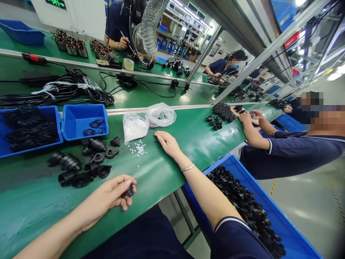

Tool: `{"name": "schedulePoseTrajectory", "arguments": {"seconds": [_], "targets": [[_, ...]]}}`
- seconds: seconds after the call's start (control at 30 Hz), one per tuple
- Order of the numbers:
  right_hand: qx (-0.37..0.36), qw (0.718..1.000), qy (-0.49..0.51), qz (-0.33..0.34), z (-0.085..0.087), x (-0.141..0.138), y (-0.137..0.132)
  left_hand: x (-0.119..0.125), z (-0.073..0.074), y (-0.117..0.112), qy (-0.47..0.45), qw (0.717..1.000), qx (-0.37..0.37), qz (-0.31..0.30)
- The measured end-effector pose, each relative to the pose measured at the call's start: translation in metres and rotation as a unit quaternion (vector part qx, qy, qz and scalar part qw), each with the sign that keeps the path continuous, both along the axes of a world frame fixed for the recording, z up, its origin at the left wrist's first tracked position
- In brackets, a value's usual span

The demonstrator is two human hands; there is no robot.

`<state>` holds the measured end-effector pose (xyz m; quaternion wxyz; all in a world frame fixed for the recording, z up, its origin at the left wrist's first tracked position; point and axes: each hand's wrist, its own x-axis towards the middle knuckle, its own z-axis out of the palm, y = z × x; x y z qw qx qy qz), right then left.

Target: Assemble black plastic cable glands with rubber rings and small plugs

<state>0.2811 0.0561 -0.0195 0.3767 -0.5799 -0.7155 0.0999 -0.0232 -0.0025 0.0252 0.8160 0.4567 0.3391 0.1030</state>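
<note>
While left hand [107, 194] curls fingers around black rubber fitting [129, 191], right hand [168, 142] lies open, empty, just beside white plastic bits [138, 148].

black rubber parts [97, 145], blue plastic bin [77, 120]; green conveyor belt [205, 144]

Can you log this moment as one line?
Left hand: holds black rubber part | Right hand: on green work surface, near white plastic bits
</note>
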Motion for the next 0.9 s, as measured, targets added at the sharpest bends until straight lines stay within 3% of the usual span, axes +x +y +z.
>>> {"name": "schedulePoseTrajectory", "arguments": {"seconds": [0.1,0.23,0.3,0.43,0.53,0.7,0.9], "targets": [[0.009,0.999,0.037,-0.024,0.009,0.0,-0.012,-0.001,0.0,0.0,-0.003,1.0,-0.005,0.003],[0.048,0.988,0.092,-0.113,0.02,-0.014,-0.04,-0.001,-0.005,0.001,-0.005,1.0,-0.005,0.022],[0.017,0.991,0.102,-0.086,0.022,-0.032,-0.057,-0.001,-0.007,0.002,-0.003,0.999,0.004,0.039],[-0.082,0.993,0.063,0.053,0.016,-0.077,-0.082,-0.001,-0.005,0.003,-0.029,0.995,-0.005,0.093],[-0.081,0.996,0.006,0.04,0.009,-0.097,-0.085,-0.002,-0.001,0.005,-0.06,0.99,-0.049,0.118],[-0.066,0.996,-0.06,-0.019,0.003,-0.105,-0.078,-0.008,0.003,0.01,-0.066,0.983,-0.114,0.131],[-0.066,0.997,-0.042,-0.03,0.002,-0.106,-0.08,-0.013,0.0,0.012,-0.068,0.978,-0.137,0.139]]}}
